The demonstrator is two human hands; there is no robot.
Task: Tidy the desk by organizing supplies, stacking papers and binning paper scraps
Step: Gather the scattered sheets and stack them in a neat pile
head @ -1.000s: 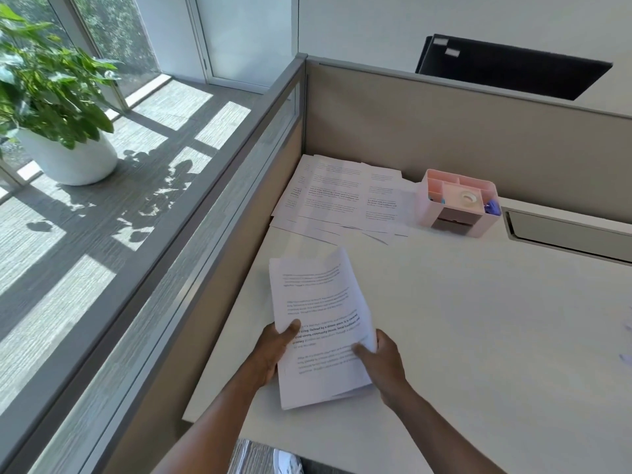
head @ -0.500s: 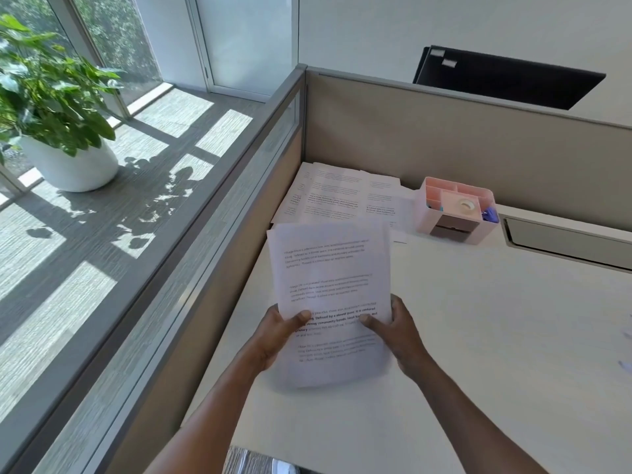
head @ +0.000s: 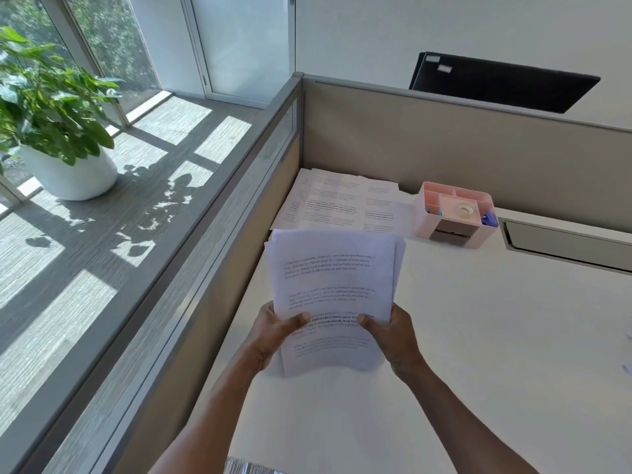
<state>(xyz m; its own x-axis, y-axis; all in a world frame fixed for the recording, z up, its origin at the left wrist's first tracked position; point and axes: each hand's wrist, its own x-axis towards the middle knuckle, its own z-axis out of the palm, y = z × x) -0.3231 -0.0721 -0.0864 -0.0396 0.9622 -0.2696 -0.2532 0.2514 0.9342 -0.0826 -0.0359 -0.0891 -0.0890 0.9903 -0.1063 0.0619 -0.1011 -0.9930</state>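
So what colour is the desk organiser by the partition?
Pale pink desk organiser, with a darker drawer front low down; the head view shows it.

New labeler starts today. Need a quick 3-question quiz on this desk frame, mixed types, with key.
1. True or false: both hands grip the held stack.
2. The pink organizer sits: A) left of the spread papers, B) right of them, C) on them.
3. What rests in the organizer's middle compartment?

Key: 1. True; the left hand and right hand each pinch a side. 2. B. 3. A tape roll.
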